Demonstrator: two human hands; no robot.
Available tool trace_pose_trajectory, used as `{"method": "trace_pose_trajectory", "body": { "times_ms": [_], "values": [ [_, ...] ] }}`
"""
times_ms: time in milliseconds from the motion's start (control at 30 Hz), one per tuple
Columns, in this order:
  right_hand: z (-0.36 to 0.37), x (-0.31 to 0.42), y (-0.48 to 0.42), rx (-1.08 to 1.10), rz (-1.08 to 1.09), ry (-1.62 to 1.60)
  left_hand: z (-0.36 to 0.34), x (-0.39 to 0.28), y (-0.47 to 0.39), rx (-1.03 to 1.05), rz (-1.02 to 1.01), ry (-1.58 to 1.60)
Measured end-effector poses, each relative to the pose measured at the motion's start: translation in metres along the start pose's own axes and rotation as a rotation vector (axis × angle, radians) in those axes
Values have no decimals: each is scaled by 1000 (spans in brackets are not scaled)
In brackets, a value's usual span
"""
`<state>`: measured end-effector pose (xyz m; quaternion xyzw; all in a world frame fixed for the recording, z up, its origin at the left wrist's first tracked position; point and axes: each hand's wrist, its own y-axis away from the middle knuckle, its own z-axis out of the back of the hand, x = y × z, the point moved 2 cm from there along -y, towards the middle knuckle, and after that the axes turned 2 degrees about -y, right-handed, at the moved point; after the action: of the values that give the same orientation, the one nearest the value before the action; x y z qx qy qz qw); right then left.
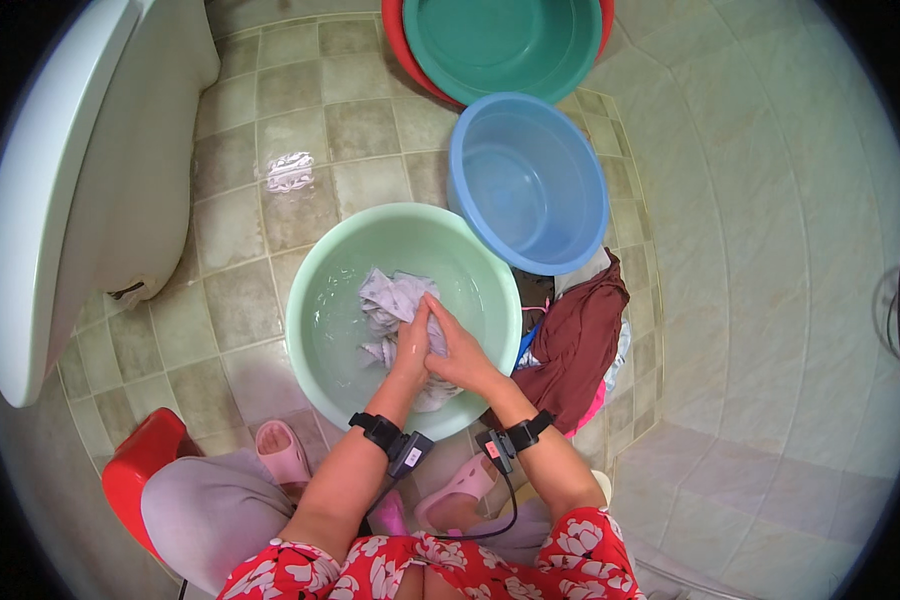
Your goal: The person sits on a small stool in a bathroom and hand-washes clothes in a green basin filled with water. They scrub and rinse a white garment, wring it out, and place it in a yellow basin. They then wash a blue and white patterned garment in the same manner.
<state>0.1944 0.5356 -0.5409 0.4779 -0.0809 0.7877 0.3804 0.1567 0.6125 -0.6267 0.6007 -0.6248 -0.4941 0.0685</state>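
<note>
A pale green plastic basin (311,300) of water stands on the tiled floor in front of me. In it lies a wet, light lavender cloth garment (397,300), bunched up and partly under the water. My left hand (414,341) and my right hand (454,349) come together over its middle, fingertips touching at the top. Part of the cloth is between and beneath the hands, and both grip it. The palms and the fabric inside them are hidden.
A blue basin (529,184) leans by the green one's rim. Behind it, a teal basin (502,45) sits in a red basin (397,45). Clothes, including a maroon garment (581,337), lie at the right. A toilet (142,165) and a red plastic object (146,472) are at the left.
</note>
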Motion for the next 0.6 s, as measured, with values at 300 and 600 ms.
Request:
{"method": "trace_pose_trajectory", "body": {
  "times_ms": [300,600],
  "values": [
    [3,-47,-15,10,-64,603,11,15,-16,-25,264,441],
    [-33,-81,-21,179,-229,967,56,27,-45,-394,327,467]
  ]
}}
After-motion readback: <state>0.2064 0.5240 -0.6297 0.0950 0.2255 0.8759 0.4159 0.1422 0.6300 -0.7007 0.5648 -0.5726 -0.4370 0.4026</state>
